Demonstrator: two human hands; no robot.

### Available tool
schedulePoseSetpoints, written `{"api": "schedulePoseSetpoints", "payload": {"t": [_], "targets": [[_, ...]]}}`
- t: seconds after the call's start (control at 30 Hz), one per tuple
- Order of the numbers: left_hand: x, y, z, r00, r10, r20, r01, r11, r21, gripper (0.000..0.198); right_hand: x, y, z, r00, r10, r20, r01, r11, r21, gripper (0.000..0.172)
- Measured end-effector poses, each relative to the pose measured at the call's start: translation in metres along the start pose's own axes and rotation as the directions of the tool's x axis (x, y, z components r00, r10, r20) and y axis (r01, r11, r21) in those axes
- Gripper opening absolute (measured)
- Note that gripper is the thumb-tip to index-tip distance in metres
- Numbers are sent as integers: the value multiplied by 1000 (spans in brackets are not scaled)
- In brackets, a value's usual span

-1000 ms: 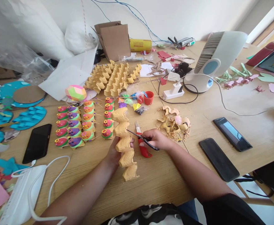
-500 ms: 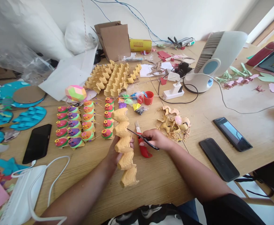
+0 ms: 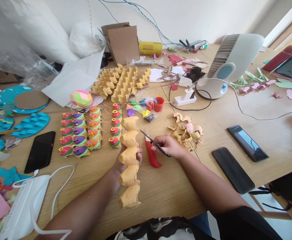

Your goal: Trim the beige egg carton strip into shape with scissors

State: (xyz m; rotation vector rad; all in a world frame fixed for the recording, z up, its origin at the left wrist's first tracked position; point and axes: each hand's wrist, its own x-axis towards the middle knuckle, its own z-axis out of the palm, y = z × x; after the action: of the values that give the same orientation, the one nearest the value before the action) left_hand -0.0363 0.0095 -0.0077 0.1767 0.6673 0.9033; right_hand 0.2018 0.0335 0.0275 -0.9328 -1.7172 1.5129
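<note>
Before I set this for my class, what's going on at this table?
A person's left hand holds an egg carton strip, while their right hand grips dark scissors, their tip pointing towards the strip. A red-handled cutter lies on the table below the scissors. Decorated carton cups stand in rows to the left; carton scraps lie to the right.

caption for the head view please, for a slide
Left hand holding a bumpy yellow cardboard egg-tray strip, right hand holding slim black scissors above a red-handled cutter.

A white fan stands near a white power strip.
</note>
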Motion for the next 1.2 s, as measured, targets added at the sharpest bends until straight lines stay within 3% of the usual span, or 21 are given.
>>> {"api": "schedulePoseSetpoints", "payload": {"t": [0.1,0.17,0.33,0.53,0.63,0.87,1.2], "targets": [[-2,1,13,999,-1,-33,0,999,-41,21,0,3,4,994,26,-107,-10,989,150,55],[-4,3,22,995,-68,-70,66,997,-26,25,1,5,5,988,36,-150,1,971,240,55],[-2,2,28,996,-83,-38,85,995,57,30,2,7,5,975,-59,-216,135,924,358,60],[1,-8,33,994,22,110,-46,975,217,26,10,9,14,966,21,-259,125,838,532,47],[-1,-11,40,984,64,166,-106,961,255,34,12,10,17,964,86,-250,85,795,601,46],[0,-14,34,993,79,87,-99,961,258,37,11,7,17,956,176,-233,25,747,664,47],[-1,-16,36,993,95,64,-109,954,280,37,11,11,16,960,169,-224,32,725,687,46]]}}
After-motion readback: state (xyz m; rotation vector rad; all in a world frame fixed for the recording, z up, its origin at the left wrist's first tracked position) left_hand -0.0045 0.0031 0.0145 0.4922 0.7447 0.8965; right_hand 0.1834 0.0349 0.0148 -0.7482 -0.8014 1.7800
